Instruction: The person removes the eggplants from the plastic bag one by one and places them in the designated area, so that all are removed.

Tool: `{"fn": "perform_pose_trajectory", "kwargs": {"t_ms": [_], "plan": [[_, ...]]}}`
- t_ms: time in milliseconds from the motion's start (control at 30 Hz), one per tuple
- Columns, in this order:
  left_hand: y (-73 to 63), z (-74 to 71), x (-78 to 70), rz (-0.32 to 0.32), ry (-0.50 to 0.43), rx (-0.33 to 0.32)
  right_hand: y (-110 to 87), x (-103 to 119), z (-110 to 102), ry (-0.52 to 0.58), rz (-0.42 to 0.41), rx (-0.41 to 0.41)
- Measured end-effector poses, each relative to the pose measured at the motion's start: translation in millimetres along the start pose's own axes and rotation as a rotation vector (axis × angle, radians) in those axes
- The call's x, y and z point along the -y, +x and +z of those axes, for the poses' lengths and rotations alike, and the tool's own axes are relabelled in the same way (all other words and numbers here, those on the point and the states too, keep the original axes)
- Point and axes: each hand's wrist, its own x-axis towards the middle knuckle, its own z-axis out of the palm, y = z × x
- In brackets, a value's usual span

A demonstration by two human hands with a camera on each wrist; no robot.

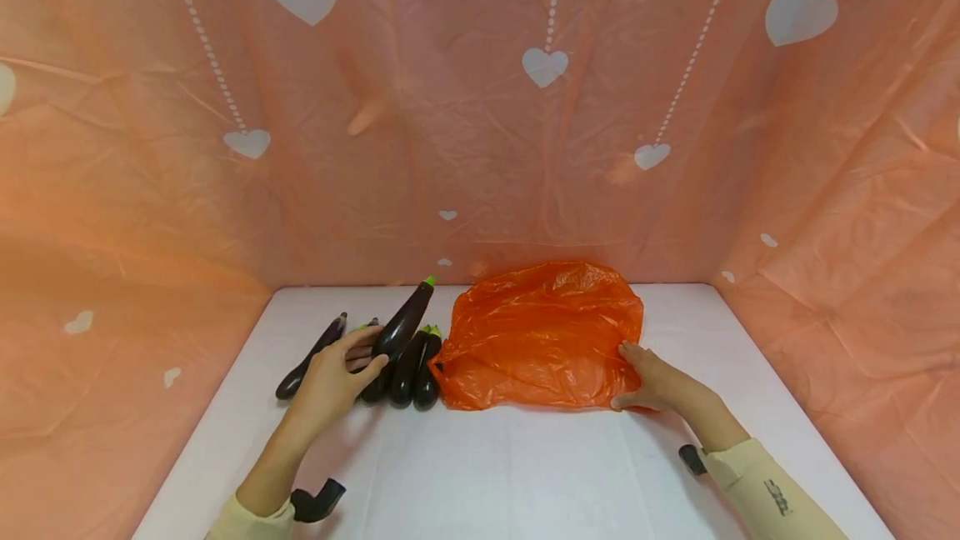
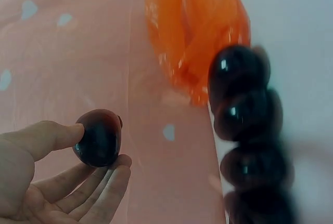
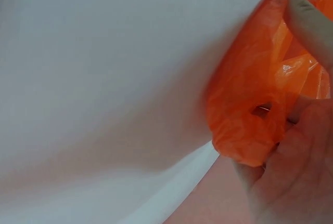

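My left hand pinches a dark purple eggplant between thumb and fingers. It tilts with its green stem end up, above a row of several eggplants on the table. In the left wrist view the held eggplant shows its round end, apart from the row. Right of the row lies a crumpled orange plastic bag. My right hand grips the bag's right end, thumb at the near edge. In the right wrist view the bag partly hides the fingers.
Another eggplant lies at the left, beyond the left hand. A white cloth covers the table. Pink-orange curtains with white hearts hang behind and at both sides. Dark wrist devices sit below each hand.
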Motion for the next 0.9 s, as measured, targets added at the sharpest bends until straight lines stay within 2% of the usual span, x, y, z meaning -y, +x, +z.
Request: {"fn": "perform_pose_trajectory", "kwargs": {"t_ms": [167, 467, 900], "plan": [[1.1, -14.8, 9.3, -0.021, 0.013, -0.031, -0.4, 1, -1, -0.002, 0.005, 0.0], [3.6, -31.7, 32.7, -0.032, 0.089, -0.094, -0.6, 1, -1, 0.002, 0.001, 0.005], [4.8, -56.9, 68.9, -0.066, 0.178, -0.12, 0.2, -1, -1, 0.024, -0.003, 0.007]]}}
